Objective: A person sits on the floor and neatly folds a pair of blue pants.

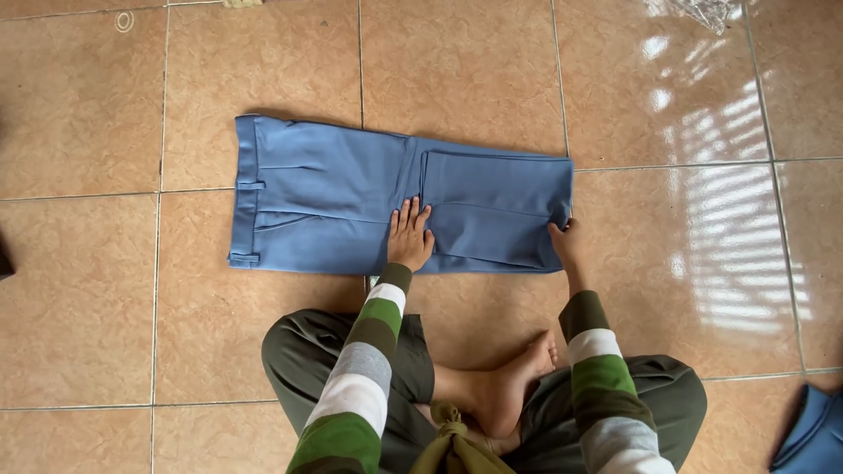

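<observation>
Two hands work blue trousers (351, 197) lying folded on the floor (105, 307): left hand (409, 237) pressing flat, fingers spread; right hand (564, 241) pinching the right fold, which may slip and spring open.

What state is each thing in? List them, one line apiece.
blue trousers: folded over, lying flat on the tiled floor, waistband to the left.
left hand: open, palm pressed flat on the trousers' middle.
right hand: at the trousers' folded right edge, fingers on the cloth; whether it grips cannot be told.
blue cloth item: at the frame's lower right corner, mostly cut off.
clear plastic: crumpled, at the top edge.
</observation>
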